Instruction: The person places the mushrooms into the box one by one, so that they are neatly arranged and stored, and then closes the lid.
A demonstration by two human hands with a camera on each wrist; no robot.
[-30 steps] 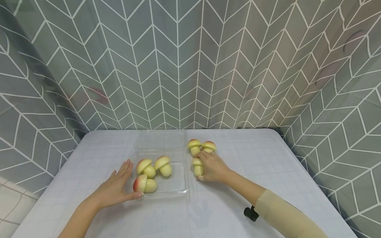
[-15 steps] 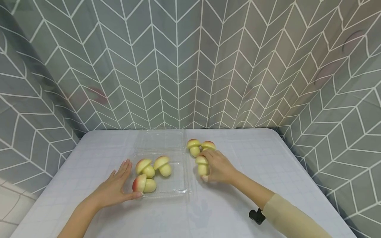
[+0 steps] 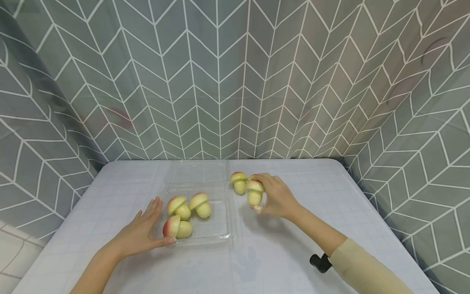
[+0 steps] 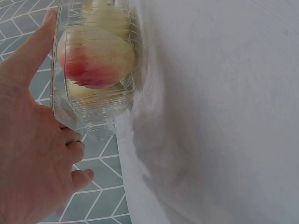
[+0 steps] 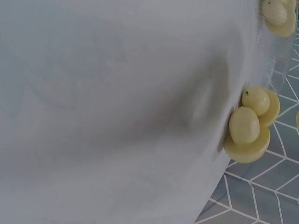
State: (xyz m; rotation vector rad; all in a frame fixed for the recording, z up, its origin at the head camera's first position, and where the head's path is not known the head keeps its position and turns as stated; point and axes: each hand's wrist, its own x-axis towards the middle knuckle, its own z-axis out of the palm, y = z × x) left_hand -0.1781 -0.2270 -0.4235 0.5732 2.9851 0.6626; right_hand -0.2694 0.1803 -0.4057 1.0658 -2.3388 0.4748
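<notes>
My right hand (image 3: 279, 198) pinches a toy mushroom (image 3: 255, 197), pale yellow-green with a rounded cap. It hangs above the table, apart from it. Behind it lie two similar mushrooms: the left mushroom (image 3: 239, 182) shows well, the other is mostly covered by my fingers. Both loose mushrooms (image 5: 244, 126) appear in the right wrist view. My left hand (image 3: 141, 232), fingers spread, touches the left side of a clear plastic clamshell box (image 3: 220, 228), thumb at its front corner. Three mushrooms (image 3: 178, 227) with reddish caps lie in it. The left wrist view shows the box wall (image 4: 98, 100) from the side.
The box's clear lid (image 3: 198, 172) lies folded back toward the rear. A white cloth (image 3: 257, 261) covers the table. Grey patterned curtains (image 3: 235, 81) stand behind and at both sides. A black camera mount (image 3: 320, 263) sits at my right wrist.
My right hand has lifted the mushroom off the table and moved it slightly right and back. The left hand and the box have stayed in place.
</notes>
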